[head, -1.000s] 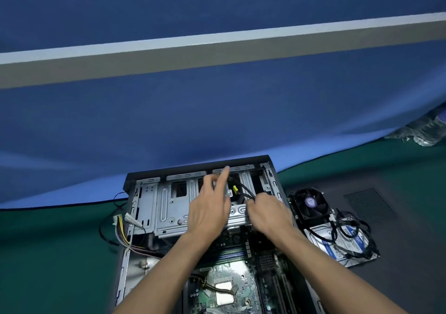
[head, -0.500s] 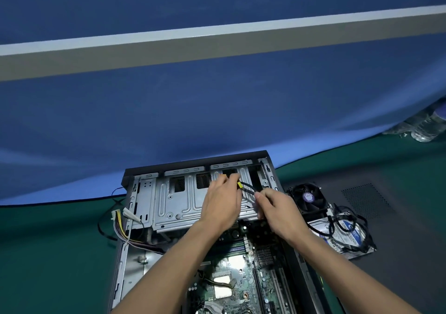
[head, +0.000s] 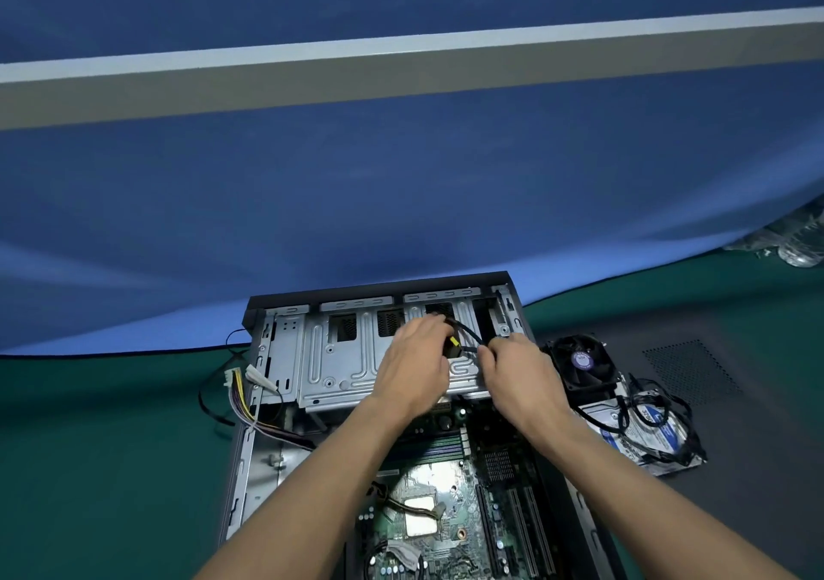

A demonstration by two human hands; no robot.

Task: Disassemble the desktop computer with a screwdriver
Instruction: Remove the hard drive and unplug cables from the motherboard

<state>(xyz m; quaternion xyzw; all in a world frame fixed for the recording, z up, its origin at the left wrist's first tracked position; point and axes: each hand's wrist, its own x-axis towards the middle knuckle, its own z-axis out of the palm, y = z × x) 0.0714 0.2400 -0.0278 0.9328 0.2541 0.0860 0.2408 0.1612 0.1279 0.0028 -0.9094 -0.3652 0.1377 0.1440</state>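
One open computer case (head: pixel 285 401) lies on the green desk (head: pixel 111 468), its one motherboard (head: pixel 446 512) exposed. Over the metal drive cage (head: pixel 348 356), the left hand (head: pixel 417 367) curls round a black cable with a yellow connector (head: pixel 454 342), and the right hand (head: pixel 519 374) pinches the same cable. One cooling fan (head: pixel 584 363) and one hard drive (head: pixel 648 437) lie just right of the case.
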